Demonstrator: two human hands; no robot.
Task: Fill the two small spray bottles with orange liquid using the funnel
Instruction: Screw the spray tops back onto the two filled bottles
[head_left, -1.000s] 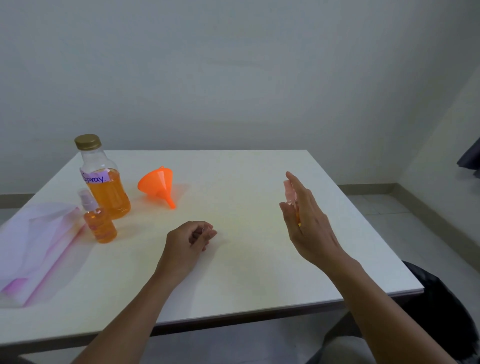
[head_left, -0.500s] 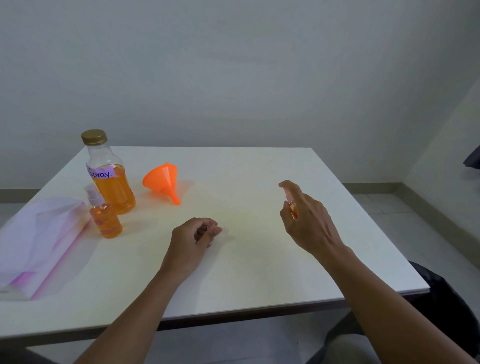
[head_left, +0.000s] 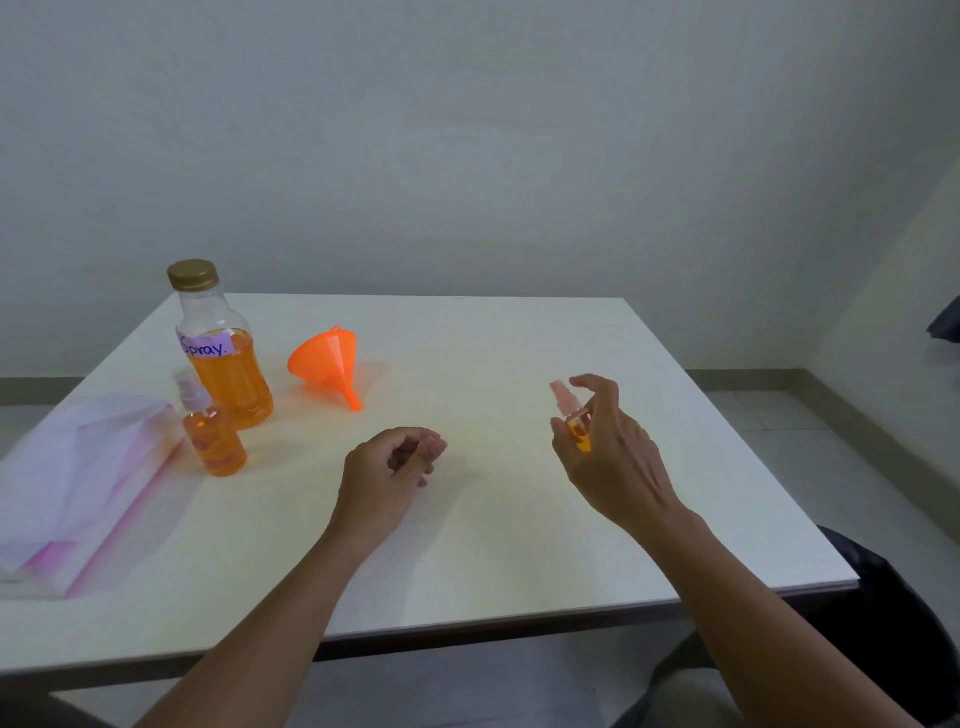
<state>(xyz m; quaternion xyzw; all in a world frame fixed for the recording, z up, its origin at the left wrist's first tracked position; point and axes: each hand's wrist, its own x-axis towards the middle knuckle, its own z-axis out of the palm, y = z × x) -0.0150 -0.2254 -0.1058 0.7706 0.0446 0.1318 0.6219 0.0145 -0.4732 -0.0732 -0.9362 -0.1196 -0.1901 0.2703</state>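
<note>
Funnel (head_left: 324, 359) glossy plastic; table (head_left: 519, 509) matt, probably laminate.

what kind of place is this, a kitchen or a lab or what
Probably neither: it looks like a plain, bare room set up for a tabletop task. A white table stands in a corner against blank pale walls, over a tiled floor with a skirting strip; no sink, stove or lab gear shows.

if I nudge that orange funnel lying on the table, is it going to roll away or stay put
The orange funnel lies on its side on the white table, so a nudge would probably roll it in a curve around its spout, not straight away. It looks like thin plastic, so likely light and easily pushed.
</note>
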